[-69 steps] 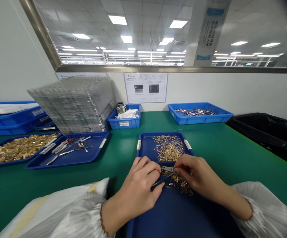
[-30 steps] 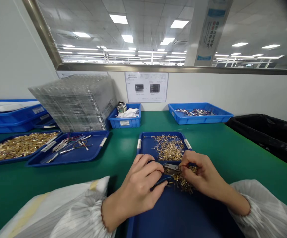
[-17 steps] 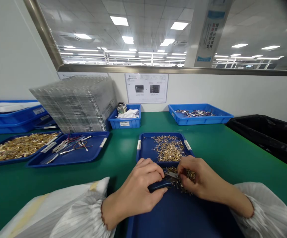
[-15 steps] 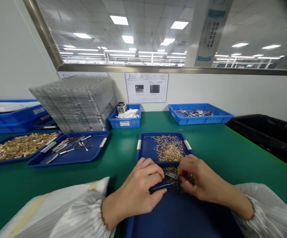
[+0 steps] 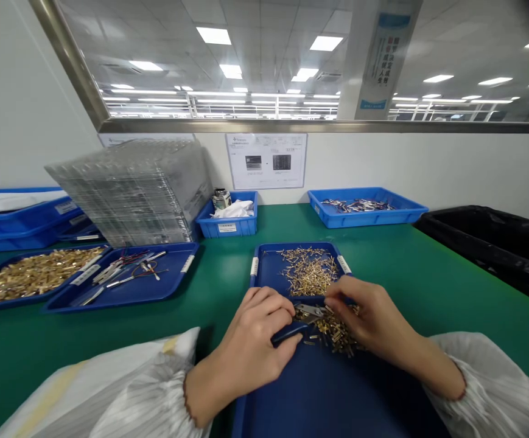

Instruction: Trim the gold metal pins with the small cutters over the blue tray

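We see the left hand [image 5: 257, 340] curled around the blue handles of small cutters [image 5: 297, 322], fingers pressed together on the grip, metal tip pointing right. The right hand [image 5: 371, 319] pinches a brass pin at the cutter tip with thumb and forefinger; the pin itself is too small to make out. Both hands work over a pile of brass pins [image 5: 335, 331] at the far edge of the near blue tray [image 5: 328, 401]. Just beyond sits a second blue tray [image 5: 268, 271] with more loose pins [image 5: 310, 272] and white end labels, text unreadable. Toward the table's left edge: a tray of tools [image 5: 127, 277], a tray of brass parts [image 5: 27, 277], stacked clear trays [image 5: 136, 188]. On the back wall is an instruction sheet [image 5: 266, 160], print too small to read; a hanging banner [image 5: 380, 58] carries Chinese characters we can't make out.
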Demonstrator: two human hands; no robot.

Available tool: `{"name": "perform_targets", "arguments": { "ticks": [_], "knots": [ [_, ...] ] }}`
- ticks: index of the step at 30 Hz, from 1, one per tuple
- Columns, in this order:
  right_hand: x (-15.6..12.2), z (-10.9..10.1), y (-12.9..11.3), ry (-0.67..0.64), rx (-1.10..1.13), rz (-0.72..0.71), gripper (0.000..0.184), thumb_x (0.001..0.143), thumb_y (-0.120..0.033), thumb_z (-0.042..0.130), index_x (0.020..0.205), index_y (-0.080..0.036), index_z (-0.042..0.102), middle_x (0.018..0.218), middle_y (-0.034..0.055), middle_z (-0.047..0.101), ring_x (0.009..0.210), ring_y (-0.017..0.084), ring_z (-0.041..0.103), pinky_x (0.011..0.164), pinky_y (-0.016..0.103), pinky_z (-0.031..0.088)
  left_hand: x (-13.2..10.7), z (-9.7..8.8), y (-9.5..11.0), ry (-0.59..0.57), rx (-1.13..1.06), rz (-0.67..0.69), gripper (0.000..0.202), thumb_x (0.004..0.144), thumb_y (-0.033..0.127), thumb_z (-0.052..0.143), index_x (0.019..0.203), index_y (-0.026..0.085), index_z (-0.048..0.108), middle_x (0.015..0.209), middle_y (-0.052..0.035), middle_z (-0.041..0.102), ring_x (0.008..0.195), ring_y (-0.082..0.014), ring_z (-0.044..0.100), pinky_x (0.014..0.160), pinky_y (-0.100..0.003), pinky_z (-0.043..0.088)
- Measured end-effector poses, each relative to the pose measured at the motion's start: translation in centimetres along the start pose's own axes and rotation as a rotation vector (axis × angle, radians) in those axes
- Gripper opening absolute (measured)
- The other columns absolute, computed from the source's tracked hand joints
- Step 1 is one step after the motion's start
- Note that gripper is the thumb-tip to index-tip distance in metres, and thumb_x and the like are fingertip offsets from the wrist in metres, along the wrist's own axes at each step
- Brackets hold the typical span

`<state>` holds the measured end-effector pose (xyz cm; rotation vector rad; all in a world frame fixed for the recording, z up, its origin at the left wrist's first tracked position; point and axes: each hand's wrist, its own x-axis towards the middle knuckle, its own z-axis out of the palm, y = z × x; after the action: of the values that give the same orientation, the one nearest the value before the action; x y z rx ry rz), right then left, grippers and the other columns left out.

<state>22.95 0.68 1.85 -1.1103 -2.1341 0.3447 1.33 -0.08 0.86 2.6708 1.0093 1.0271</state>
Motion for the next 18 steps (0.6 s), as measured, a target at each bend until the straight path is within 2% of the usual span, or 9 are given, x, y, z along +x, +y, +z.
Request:
{"name": "perform_targets", "arguments": {
  "ticks": [2,3,4,7,9,11,14,18],
  "knots": [
    [0.1,0.1,0.5,0.131,-0.001,0.053,0.012,0.083,-0.010,0.047,0.089,-0.017,0.054,0.079,0.0021,0.058,0.071,0.014,0.053,0.063,0.025,0.039,0.1,0.0,-0.2,0.026,0.025,-0.055,0.008,0.074,0.017,0.062,0.070,0.017,0.055,0.082,-0.0022,0.062,0.079,-0.0201,0.053,0.074,-0.038,0.038],
    [0.0,0.2,0.6,0.137,-0.004,0.066,0.013,0.082,-0.010,0.049,0.091,-0.017,0.054,0.080,0.0023,0.058,0.072,0.014,0.054,0.064,0.025,0.040,0.2,0.0,-0.3,0.037,0.037,-0.078,0.009,0.073,0.016,0.062,0.069,0.017,0.055,0.082,-0.0021,0.062,0.079,-0.0200,0.054,0.073,-0.038,0.038],
    [0.0,0.2,0.6,0.096,-0.009,0.069,0.013,0.080,-0.010,0.051,0.090,-0.017,0.055,0.080,0.0019,0.057,0.071,0.015,0.054,0.065,0.026,0.040,0.2,0.1,-0.3,0.046,0.048,-0.096,0.009,0.073,0.016,0.062,0.068,0.017,0.054,0.082,-0.0021,0.062,0.078,-0.0199,0.054,0.072,-0.038,0.038],
    [-0.3,0.5,0.4,-0.146,-0.046,0.060,0.007,0.076,-0.014,0.059,0.080,-0.019,0.058,0.076,0.0007,0.056,0.070,0.015,0.053,0.063,0.026,0.040,0.3,0.1,-0.5,0.063,0.078,-0.131,0.008,0.073,0.016,0.061,0.068,0.017,0.055,0.084,-0.0024,0.062,0.078,-0.0201,0.054,0.072,-0.038,0.038],
    [-0.6,1.0,0.1,-0.241,-0.095,0.058,0.007,0.074,-0.016,0.063,0.080,-0.018,0.059,0.079,0.0018,0.055,0.073,0.017,0.053,0.066,0.028,0.040,0.3,0.1,-0.5,0.062,0.096,-0.141,0.008,0.073,0.017,0.061,0.068,0.017,0.056,0.083,-0.0025,0.062,0.078,-0.0199,0.054,0.072,-0.038,0.038],
    [-0.7,1.4,-0.1,-0.263,-0.133,0.054,0.006,0.076,-0.013,0.060,0.079,-0.018,0.060,0.080,0.0028,0.055,0.075,0.017,0.053,0.068,0.029,0.040,0.3,0.1,-0.5,0.055,0.109,-0.147,0.008,0.073,0.018,0.060,0.067,0.017,0.056,0.083,-0.0027,0.062,0.077,-0.0197,0.054,0.072,-0.038,0.039],
    [-0.6,1.6,-0.1,-0.263,-0.094,0.041,0.016,0.080,-0.005,0.049,0.075,-0.017,0.059,0.078,0.0024,0.054,0.071,0.015,0.053,0.065,0.027,0.040,0.3,0.0,-0.3,0.031,0.117,-0.153,0.009,0.072,0.017,0.061,0.065,0.017,0.055,0.081,-0.0024,0.062,0.076,-0.0197,0.054,0.071,-0.038,0.039],
    [-0.3,1.1,-0.2,-0.200,0.010,0.042,0.016,0.082,-0.005,0.048,0.076,-0.017,0.057,0.075,0.0012,0.054,0.068,0.014,0.052,0.060,0.024,0.039,0.3,-0.1,-0.1,-0.037,0.095,-0.133,0.010,0.070,0.017,0.064,0.066,0.017,0.055,0.081,-0.0024,0.062,0.077,-0.0204,0.054,0.072,-0.038,0.040]
  ]
}}
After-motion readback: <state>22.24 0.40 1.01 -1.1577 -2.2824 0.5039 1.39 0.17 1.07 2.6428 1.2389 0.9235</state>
